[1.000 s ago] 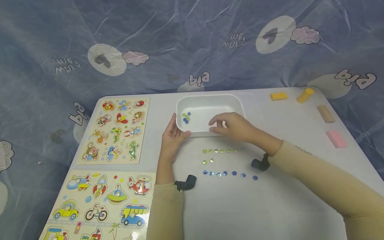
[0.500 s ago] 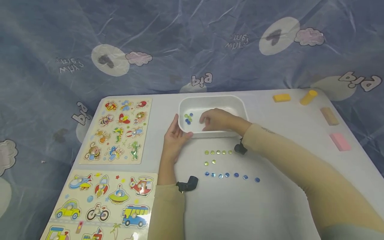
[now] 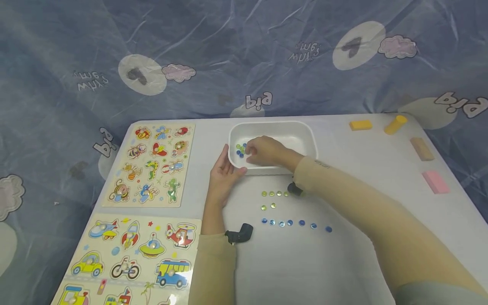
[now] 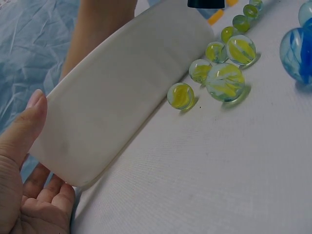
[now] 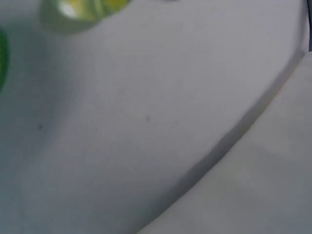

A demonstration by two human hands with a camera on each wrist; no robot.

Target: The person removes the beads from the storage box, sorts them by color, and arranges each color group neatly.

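A white tray (image 3: 310, 146) stands at the back of the table. My left hand (image 3: 225, 180) holds its near left corner, thumb at the rim and fingers low against the wall in the left wrist view. My right hand (image 3: 267, 151) reaches down inside the tray with bent fingers, fingertips right beside a small cluster of blue and yellow-green marbles (image 3: 239, 152). I cannot tell whether a marble is between them. In front of the tray lie yellow-green marbles (image 3: 272, 193) in two rows and a row of blue marbles (image 3: 290, 223).
Two picture puzzle boards, one with insects (image 3: 148, 165) and one with vehicles (image 3: 139, 254), lie at the left. Toward the right edge are a yellow block (image 3: 360, 125), a yellow cylinder (image 3: 395, 125), a wooden block (image 3: 422, 149) and a pink block (image 3: 436, 182).
My right hand has moved left and down into the tray, up to the marble cluster. The left hand keeps its hold on the corner. The whole head view has shifted slightly.
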